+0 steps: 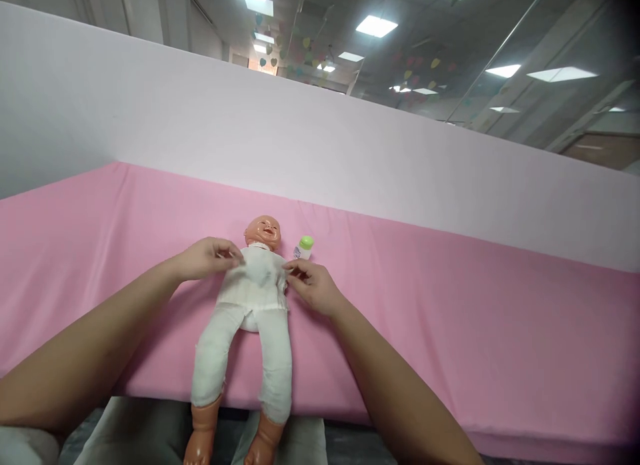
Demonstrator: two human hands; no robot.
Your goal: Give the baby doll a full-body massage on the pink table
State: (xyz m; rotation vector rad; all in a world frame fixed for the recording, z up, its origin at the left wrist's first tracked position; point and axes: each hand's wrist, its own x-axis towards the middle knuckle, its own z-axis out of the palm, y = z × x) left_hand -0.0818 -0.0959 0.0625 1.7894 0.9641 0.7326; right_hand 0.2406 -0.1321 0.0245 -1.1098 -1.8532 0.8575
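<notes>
Evidently, baby doll (251,320) lay face-up on pink sheet (450,318), between both hands; probably light, plastic head (263,232) likely slippery, white gauze top (257,285) soft, best taken by edges. Left hand (209,257) pinched top near one shoulder, right hand (316,286) near other. Green-capped bottle (303,248) sat just beyond right hand.

Bottle (303,248) lettering (299,253) illegible, doll (255,284) feet (203,422) partly out of view

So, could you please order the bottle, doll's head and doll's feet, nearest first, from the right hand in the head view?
1. Bottle, just beyond the right hand.
2. Doll's head, up and left.
3. Doll's feet, at the picture's bottom.
</notes>
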